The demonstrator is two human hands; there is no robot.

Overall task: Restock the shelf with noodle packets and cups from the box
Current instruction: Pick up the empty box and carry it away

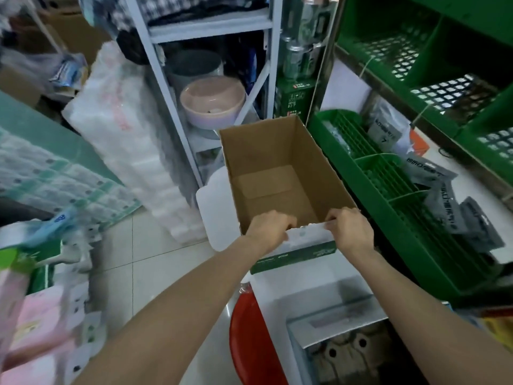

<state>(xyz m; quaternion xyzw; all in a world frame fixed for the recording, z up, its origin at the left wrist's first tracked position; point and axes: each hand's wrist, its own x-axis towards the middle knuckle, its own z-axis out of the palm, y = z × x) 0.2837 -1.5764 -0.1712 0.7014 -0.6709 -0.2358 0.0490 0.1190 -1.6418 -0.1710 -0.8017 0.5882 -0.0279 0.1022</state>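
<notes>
Head view: both hands, the left hand (268, 227) and right hand (351, 229), grip the near rim of the open cardboard box (280, 173), which sits beside the green shelf (388, 190), fingers curled over it.

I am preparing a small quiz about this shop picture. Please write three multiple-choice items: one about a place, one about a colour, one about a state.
1. Where is the pink bowl?
A. on the white rack behind the box
B. inside the box
C. on the green shelf

2. What colour is the shelf at the right?
A. blue
B. green
C. yellow

3. What is the state of the cardboard box?
A. full of cups
B. taped shut
C. open and empty

Key: 1 A, the pink bowl sits on the white rack. 2 B, the shelf is green. 3 C, the box shows its bare bottom; the left hand and right hand grip its near edge.
</notes>
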